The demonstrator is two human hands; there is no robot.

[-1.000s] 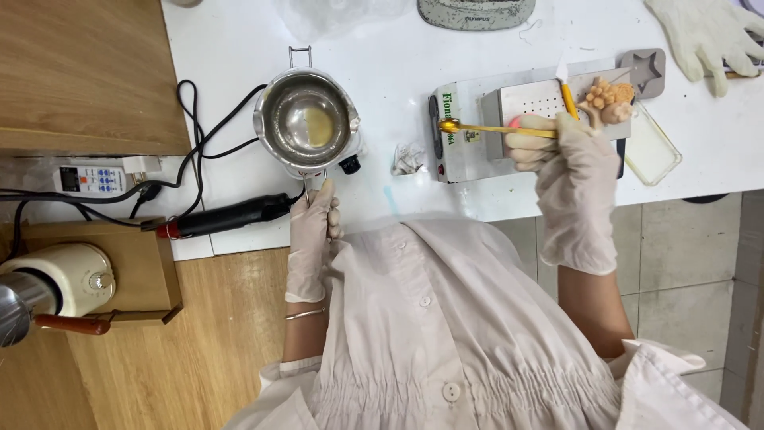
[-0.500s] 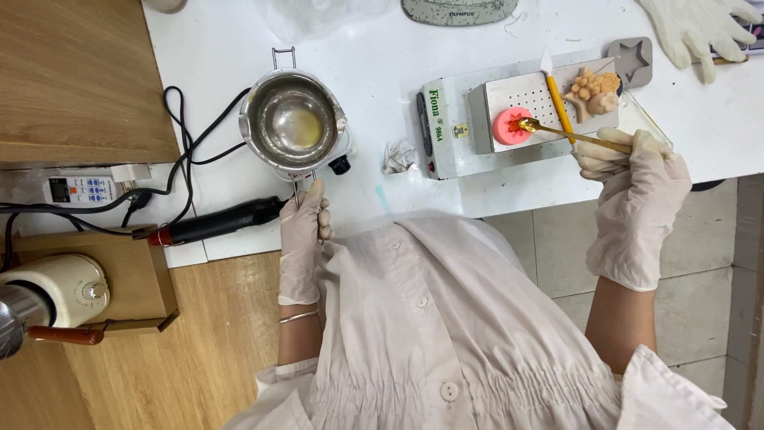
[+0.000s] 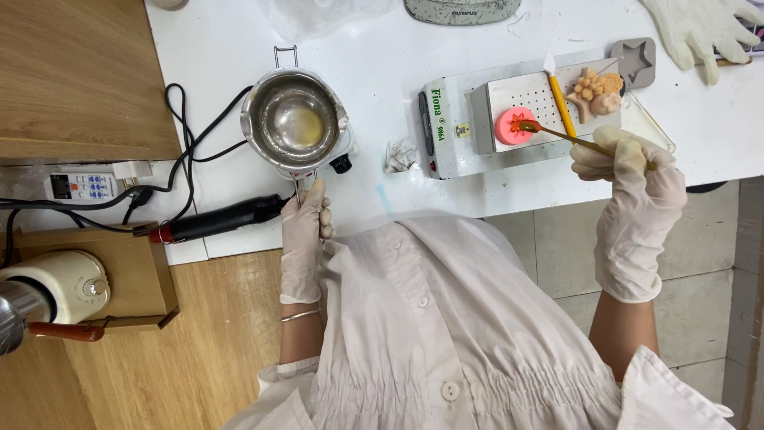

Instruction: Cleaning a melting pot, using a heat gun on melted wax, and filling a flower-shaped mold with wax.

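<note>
My gloved right hand (image 3: 633, 171) pinches a gold spoon (image 3: 569, 137), its bowl over the pink mould (image 3: 513, 126) on the perforated metal block (image 3: 533, 99). My left hand (image 3: 306, 231) closes on the steel pot (image 3: 294, 121) handle. Both sit on the white worktop (image 3: 398, 64) above a tiled floor (image 3: 692, 263).

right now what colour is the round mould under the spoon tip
Pink-red, a round mould on the perforated metal box; the head view shows it best.
</note>
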